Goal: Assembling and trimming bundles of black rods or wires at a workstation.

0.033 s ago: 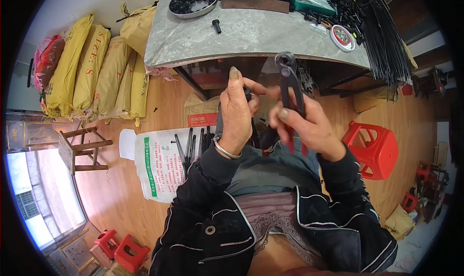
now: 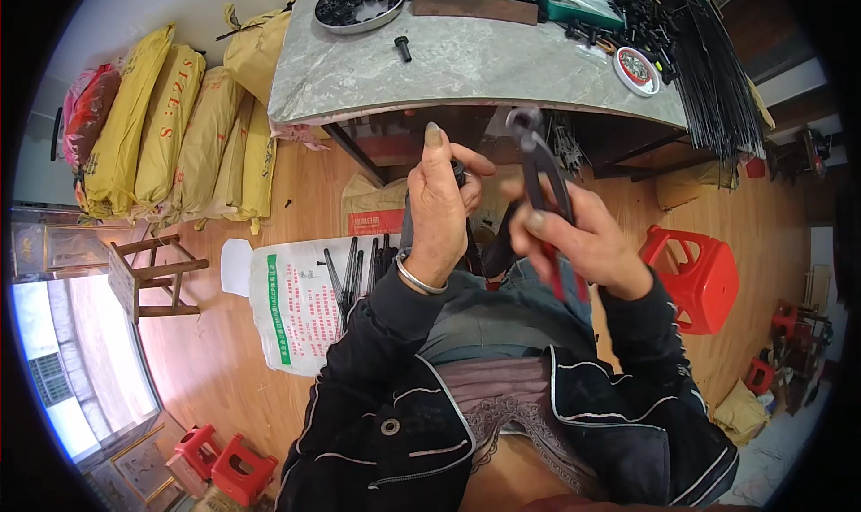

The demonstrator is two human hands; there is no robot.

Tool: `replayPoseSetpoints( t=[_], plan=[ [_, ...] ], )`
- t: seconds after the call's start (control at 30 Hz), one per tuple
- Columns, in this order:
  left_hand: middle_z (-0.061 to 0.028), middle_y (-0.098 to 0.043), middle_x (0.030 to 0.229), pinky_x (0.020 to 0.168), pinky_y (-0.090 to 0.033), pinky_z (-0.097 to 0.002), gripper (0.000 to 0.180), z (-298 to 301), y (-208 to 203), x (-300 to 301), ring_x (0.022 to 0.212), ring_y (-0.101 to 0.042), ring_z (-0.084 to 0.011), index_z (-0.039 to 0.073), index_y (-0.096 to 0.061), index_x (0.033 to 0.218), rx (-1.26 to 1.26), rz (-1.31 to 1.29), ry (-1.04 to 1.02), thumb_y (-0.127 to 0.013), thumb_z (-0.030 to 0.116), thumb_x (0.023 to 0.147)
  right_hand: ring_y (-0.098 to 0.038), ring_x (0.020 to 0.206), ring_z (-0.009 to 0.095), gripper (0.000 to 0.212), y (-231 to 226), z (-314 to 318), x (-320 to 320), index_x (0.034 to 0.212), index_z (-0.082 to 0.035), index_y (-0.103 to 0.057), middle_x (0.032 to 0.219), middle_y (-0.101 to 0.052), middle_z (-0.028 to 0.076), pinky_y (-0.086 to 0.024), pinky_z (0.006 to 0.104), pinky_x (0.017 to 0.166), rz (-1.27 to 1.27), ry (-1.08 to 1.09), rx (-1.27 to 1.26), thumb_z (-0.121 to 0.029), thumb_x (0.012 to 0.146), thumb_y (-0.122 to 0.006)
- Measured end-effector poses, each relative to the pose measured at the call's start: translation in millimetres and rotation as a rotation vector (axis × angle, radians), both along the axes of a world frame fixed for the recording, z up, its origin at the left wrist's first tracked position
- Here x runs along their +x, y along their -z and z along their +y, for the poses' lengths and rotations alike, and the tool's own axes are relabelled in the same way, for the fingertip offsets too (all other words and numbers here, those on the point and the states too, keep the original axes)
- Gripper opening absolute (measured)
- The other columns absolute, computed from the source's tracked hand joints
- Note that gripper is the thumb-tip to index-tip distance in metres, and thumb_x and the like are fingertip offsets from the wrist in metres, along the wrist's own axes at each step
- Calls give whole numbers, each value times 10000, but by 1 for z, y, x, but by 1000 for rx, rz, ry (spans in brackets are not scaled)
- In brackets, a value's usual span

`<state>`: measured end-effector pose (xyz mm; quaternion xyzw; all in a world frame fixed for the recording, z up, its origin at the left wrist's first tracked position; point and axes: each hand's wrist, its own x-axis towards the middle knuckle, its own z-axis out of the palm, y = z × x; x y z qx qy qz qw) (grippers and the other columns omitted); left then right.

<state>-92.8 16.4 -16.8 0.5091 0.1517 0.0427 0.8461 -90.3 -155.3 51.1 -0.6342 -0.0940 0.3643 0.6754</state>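
Note:
My left hand [image 2: 437,214] is closed, thumb pointing up, around a dark cylindrical piece whose black round end [image 2: 459,173] shows beside the index finger; the rest is mostly hidden by the palm. To its right, my right hand [image 2: 587,238] grips end-cutting pincers [image 2: 547,176] by red handles, the dark jaws up and slightly blurred. The jaws stay apart from the piece in my left hand. On the grey stone-patterned table [image 2: 484,73] ahead, a short black bolt-like part [image 2: 403,49] lies alone.
A round tray [image 2: 360,28] of black parts, a brown bar [image 2: 475,8], a green box [image 2: 581,8], a small white dish [image 2: 636,73] and long black rods [image 2: 717,91] occupy the table. A red stool [image 2: 686,283] stands right; yellow sacks [image 2: 179,140] and a wooden stool [image 2: 126,279] left.
My right hand and the pincers have shifted slightly right and down toward me, the jaws leaning further left. My left hand has hardly moved.

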Motion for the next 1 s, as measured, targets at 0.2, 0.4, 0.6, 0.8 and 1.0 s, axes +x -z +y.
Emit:
replayPoseSetpoints(
  t=[0.2,0.4,0.6,0.8,1.0],
  plan=[
    [40,-382,503,437,-249,-230,580,-13,-1,-4,456,-344,-51,58,-543,684,32,-8,126,-359,506,1004,-468,534,66,239,0,-23,-9,1183,-27,-522,715,-513,14,-392,218,464,183,-165,-203,-140,973,-516],
    [37,-400,515,421,-224,-237,657,-29,-11,0,436,-301,-48,27,-588,721,28,-1,78,-291,541,1003,-375,511,63,213,-4,-22,-8,1151,-38,-534,661,-408,-23,-339,217,452,201,-25,-147,-150,972,-514],
    [31,-408,503,427,-244,-209,736,-26,-13,4,427,-333,-51,10,-611,692,302,-72,82,-254,580,990,-383,499,60,193,1,-29,-20,1133,-28,-525,653,-421,-19,-350,219,439,291,-108,-142,-125,971,-485],
    [15,-469,544,438,-271,-201,746,-25,-13,2,470,-393,-55,18,-614,673,205,22,191,-271,609,972,-412,483,60,177,5,-33,-15,1106,-20,-523,667,-450,-10,-391,218,442,316,-201,-123,-137,981,-476],
    [1,-483,564,458,-284,-208,744,-26,-13,1,504,-407,-64,17,-616,670,197,13,146,-272,603,975,-620,629,145,295,8,-31,-16,1217,17,-480,847,-615,87,-558,274,593,343,-186,-7,-177,995,-481]
  ],
)
